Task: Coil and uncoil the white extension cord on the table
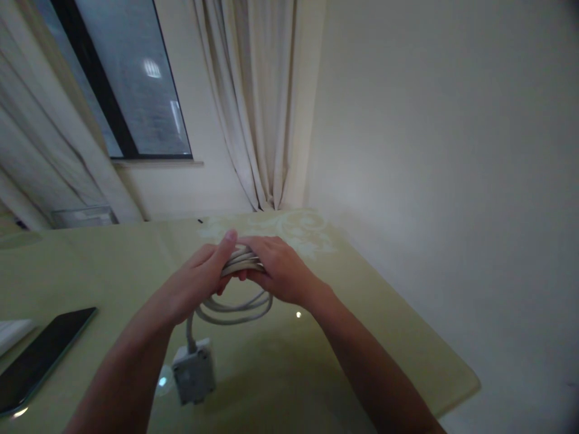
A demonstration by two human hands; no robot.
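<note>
As forearms (362,355) slant inward, left hand (203,280), right hand (284,274) close together; fingers (229,241) grasping coiled grey cable (244,261)

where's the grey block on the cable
In the head view, the grey block is left of centre near the bottom, below the left hand and the coiled cable.

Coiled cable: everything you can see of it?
Coiled cable: pale grey, plastic-looking, wound in several loops. The left hand and right hand hold the top of the bundle; loops sag below. A strand runs down to a boxy grey block at lower left, contact with the table unclear. Other end not visible.
</note>
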